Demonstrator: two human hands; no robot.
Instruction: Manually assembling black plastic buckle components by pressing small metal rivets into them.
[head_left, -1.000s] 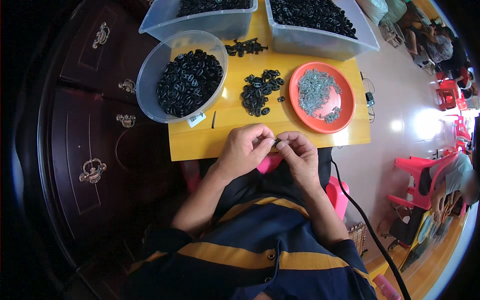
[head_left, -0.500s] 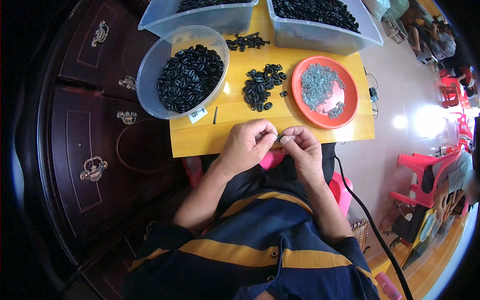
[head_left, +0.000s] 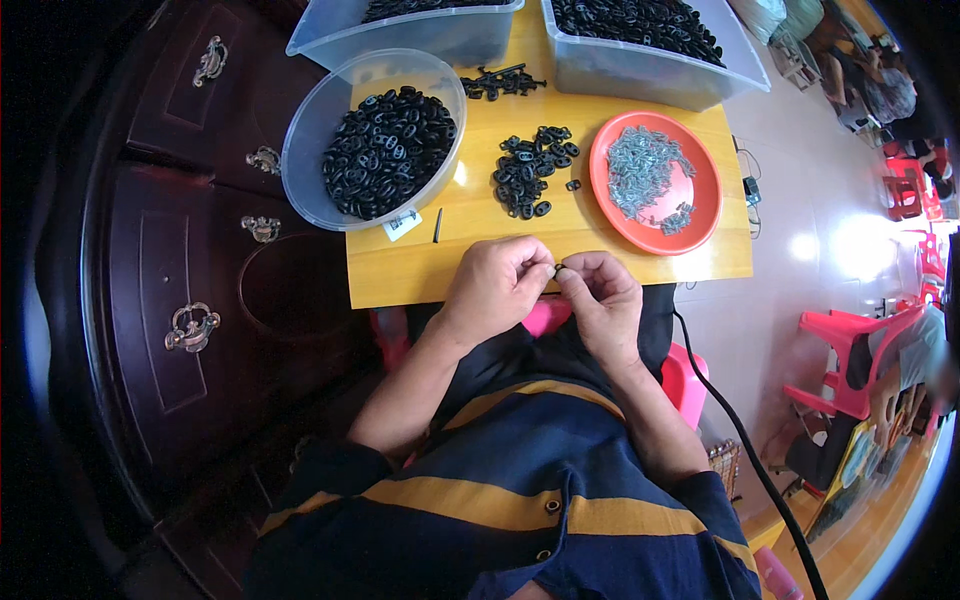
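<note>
My left hand [head_left: 500,283] and my right hand [head_left: 603,300] meet at the near edge of the yellow table. Both are closed in a pinch on one small black part [head_left: 558,270], mostly hidden by the fingertips. Beyond them lies a loose pile of small oval black plastic pieces [head_left: 520,180], with a single black piece [head_left: 573,185] apart to its right. An orange-red plate [head_left: 708,215] to the right holds many tiny clear pieces [head_left: 645,165]. Left of the pile, a round clear tub [head_left: 300,165] is filled with black oval pieces [head_left: 388,150].
Two clear bins [head_left: 420,45] [head_left: 640,75] of black parts stand at the far side. Black rod-shaped parts [head_left: 503,82] lie between them. A thin dark tool [head_left: 438,225] rests by the tub. Dark drawers [head_left: 180,290] flank the left; a pink chair [head_left: 850,360] stands right.
The view has shifted slightly, so the table things appear a little further right. My hands keep pinching the small black part, with only slight finger movement.
</note>
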